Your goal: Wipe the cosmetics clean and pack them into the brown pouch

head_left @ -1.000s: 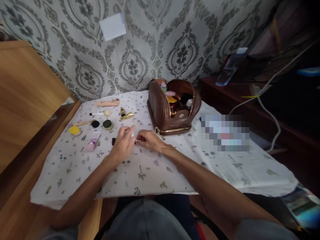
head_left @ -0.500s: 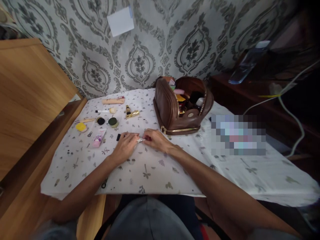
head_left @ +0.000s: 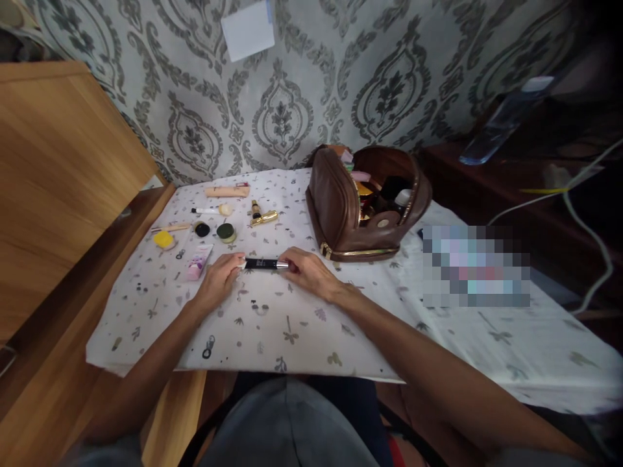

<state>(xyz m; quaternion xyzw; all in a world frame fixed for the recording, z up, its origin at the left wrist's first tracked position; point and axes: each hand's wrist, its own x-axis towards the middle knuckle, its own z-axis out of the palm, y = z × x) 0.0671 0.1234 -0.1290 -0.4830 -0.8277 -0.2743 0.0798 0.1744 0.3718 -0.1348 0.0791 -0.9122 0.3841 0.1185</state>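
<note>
A black makeup brush [head_left: 261, 264] with pale lettering and a silver band lies level between my two hands, just over the cloth. My right hand [head_left: 311, 272] pinches its silver end, where a dark reddish part shows between the fingers. At the other end, the closed fingers of my left hand [head_left: 221, 279] hold the black handle; a small whitish bit shows at their tips, too small to name. Close to the left hand lies a pink and white squeeze tube [head_left: 198, 263]. A brown makeup bag [head_left: 335, 201] stands unzipped beyond my right hand, with several cosmetics inside.
Left of the bag on the patterned cloth [head_left: 292, 344] are a green-lidded jar [head_left: 226, 233], black round pot [head_left: 201, 229], yellow-topped item [head_left: 164, 239], white-handled brush [head_left: 211, 211], gold tube [head_left: 264, 218] and peach tube [head_left: 227, 191]. A blurred-out object [head_left: 474, 266] lies right.
My hands have moved apart, the left one leftward, uncovering the brush's black handle between them. The view has shifted slightly.
</note>
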